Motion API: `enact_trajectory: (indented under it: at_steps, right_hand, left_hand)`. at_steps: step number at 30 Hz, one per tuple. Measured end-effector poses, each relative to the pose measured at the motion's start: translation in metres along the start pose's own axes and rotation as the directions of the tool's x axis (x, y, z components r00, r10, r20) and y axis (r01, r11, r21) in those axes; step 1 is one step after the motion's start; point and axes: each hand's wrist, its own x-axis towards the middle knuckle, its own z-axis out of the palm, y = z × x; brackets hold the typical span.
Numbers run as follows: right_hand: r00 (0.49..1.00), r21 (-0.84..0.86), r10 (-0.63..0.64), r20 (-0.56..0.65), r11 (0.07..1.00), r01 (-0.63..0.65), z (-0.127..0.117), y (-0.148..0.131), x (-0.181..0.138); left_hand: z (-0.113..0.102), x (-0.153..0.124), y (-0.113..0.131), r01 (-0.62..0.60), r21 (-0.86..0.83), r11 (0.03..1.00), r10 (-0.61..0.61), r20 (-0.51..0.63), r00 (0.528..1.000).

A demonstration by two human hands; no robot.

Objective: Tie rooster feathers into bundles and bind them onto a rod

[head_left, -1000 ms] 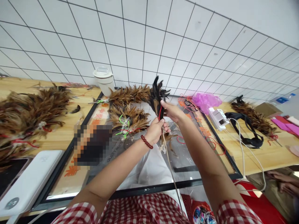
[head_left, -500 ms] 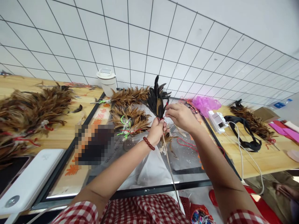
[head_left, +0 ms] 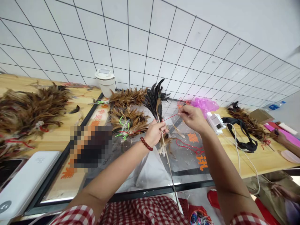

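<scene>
My left hand (head_left: 155, 132) is closed round a thin stick (head_left: 169, 165) topped with a bunch of dark feathers (head_left: 155, 99), held upright above the glass panel. My right hand (head_left: 191, 117) pinches a red string (head_left: 170, 117) that runs taut from the feather base out to the right. A bead bracelet (head_left: 146, 144) circles my left wrist. The stick's lower end slants down toward my checked shirt.
Brown feather bundles (head_left: 127, 117) lie on the black-framed glass panel (head_left: 187, 184) and at far left (head_left: 32, 107). A white lidded cup (head_left: 105, 82), pink plastic (head_left: 207, 104), a white device (head_left: 217, 122) with cable, black straps (head_left: 243, 137) and another person's hand (head_left: 278, 136) are around.
My right hand has drawn away from the feather base to the right, pulling the red string taut. The left hand keeps holding the stick in place.
</scene>
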Motion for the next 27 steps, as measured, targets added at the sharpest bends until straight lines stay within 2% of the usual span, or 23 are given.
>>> enact_trajectory:
  at_steps: [3,6,11,15,18,21,25,27]
  right_hand:
    - [0.997,-0.082,-0.054,-0.050,0.995,0.050,-0.010,-0.005,0.002]
    - [0.992,-0.077,-0.098,-0.076,0.993,0.093,-0.012,-0.011,0.001]
    - [0.973,0.089,-0.215,0.087,0.974,0.208,-0.014,-0.022,-0.015]
    - [0.962,0.133,-0.218,0.162,0.971,0.197,-0.025,-0.025,-0.039]
    - [0.976,0.195,-0.137,0.171,0.975,0.103,-0.039,-0.021,-0.060]
    - [0.989,0.273,0.013,0.147,0.961,-0.053,-0.053,-0.008,-0.076]
    - [0.972,0.282,0.233,0.010,0.932,-0.227,-0.055,0.018,-0.080]
    - [0.947,0.258,0.321,0.016,0.914,-0.314,-0.044,0.027,-0.072]
  left_hand:
    - [-0.001,0.000,0.000,0.005,-0.049,0.999,-0.002,0.065,0.998]
    - [-0.002,0.001,0.004,0.085,-0.117,0.989,-0.074,0.096,0.993]
    - [-0.008,0.008,0.011,0.124,-0.043,0.991,-0.129,-0.152,0.980]
    - [-0.013,0.014,0.016,0.106,-0.048,0.993,-0.113,-0.196,0.974]
    - [-0.016,0.017,0.023,0.092,-0.058,0.994,-0.103,-0.224,0.969]
    - [-0.017,0.019,0.030,0.079,-0.054,0.995,-0.090,-0.247,0.965]
    - [-0.018,0.020,0.031,0.092,-0.047,0.995,-0.099,-0.171,0.980]
    - [-0.016,0.018,0.025,0.108,-0.029,0.994,-0.110,-0.110,0.988]
